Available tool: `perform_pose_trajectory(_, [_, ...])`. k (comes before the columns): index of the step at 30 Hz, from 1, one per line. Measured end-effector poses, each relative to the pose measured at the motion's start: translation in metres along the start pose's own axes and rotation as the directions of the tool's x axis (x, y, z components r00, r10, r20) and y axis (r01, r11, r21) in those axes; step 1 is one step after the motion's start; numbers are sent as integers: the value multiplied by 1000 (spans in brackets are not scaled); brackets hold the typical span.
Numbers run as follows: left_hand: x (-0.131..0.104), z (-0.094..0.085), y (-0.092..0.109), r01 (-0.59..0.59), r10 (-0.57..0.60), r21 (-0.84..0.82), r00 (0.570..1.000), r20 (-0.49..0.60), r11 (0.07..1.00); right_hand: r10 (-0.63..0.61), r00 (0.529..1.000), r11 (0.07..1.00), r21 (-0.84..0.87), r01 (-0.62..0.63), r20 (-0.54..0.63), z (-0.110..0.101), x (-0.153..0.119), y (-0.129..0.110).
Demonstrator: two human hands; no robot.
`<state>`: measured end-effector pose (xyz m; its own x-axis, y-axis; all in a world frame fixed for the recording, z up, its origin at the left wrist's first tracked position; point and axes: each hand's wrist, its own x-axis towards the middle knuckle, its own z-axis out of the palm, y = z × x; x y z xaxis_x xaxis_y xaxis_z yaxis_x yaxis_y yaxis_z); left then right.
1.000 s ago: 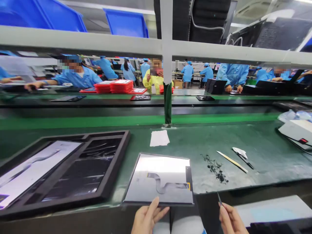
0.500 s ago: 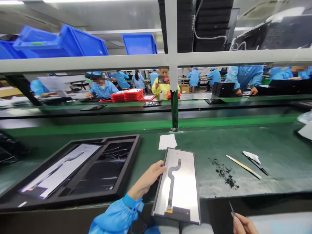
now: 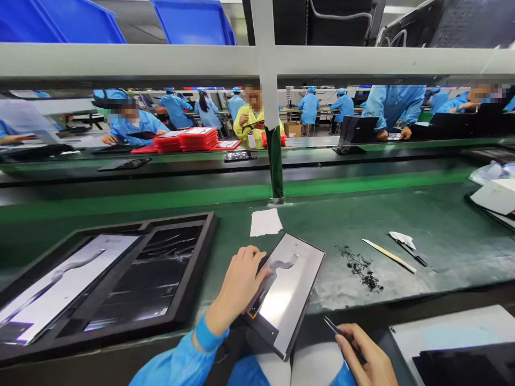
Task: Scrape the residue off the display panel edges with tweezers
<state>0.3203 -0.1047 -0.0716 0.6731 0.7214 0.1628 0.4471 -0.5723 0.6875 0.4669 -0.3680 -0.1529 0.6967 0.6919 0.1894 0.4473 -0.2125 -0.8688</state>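
Note:
My left hand (image 3: 237, 284) grips the left edge of a tablet display panel (image 3: 295, 279), with its silvery back facing up. A dark ribbon cable (image 3: 281, 264) curves over that back, partly behind my fingers. The panel is tilted, its top leaning right, over the bench's front edge. Thin metal tweezers (image 3: 331, 325) are pinched in my right hand (image 3: 366, 351), low and to the right of the panel, their tips apart from it. Left of my left hand, a black foam tray (image 3: 197, 257) has another display panel (image 3: 86, 273) in its left compartment and a glossy dark sheet in the right.
Black scraps (image 3: 364, 272) lie on the green bench, beside a pale pointed stick (image 3: 389, 255) and a black-handled tool (image 3: 414, 254) with white material at its end. White paper (image 3: 265, 222) lies behind the panel. A post (image 3: 276, 166) stands beyond; co-workers sit across the line.
The panel has turned so its top leans right, and my left hand has shifted along its edge. My right hand has come left and closer with the tweezers. The view has tipped downward.

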Motion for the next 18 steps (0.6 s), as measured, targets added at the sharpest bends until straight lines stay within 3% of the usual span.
perform_pose_trajectory(2, [-23,9,6,-91,92,62,996,-2,994,-128,992,989,-67,129,20,-1,7,-5])
perform_pose_trajectory(3, [-36,15,8,-248,241,149,968,66,957,-178,984,979,-99,179,28,-1,11,-8])
perform_pose_trajectory(4, [-48,21,10,-399,379,209,916,127,893,-214,976,967,-130,217,37,0,14,-10])
perform_pose_trajectory(6, [-70,34,12,-575,534,273,818,216,771,-255,966,948,-185,260,50,2,19,-14])
perform_pose_trajectory(8, [-86,45,13,-587,503,326,807,310,741,-274,960,934,-221,280,56,5,21,-16])
perform_pose_trajectory(10, [-94,51,12,-554,437,384,827,353,738,-283,957,928,-235,289,59,7,21,-17])
perform_pose_trajectory(13, [-100,54,8,-520,391,448,850,352,727,-285,956,929,-226,292,67,9,20,-19])
perform_pose_trajectory(18, [-106,50,-1,-529,399,433,844,359,730,-287,955,933,-203,296,74,10,16,-24])
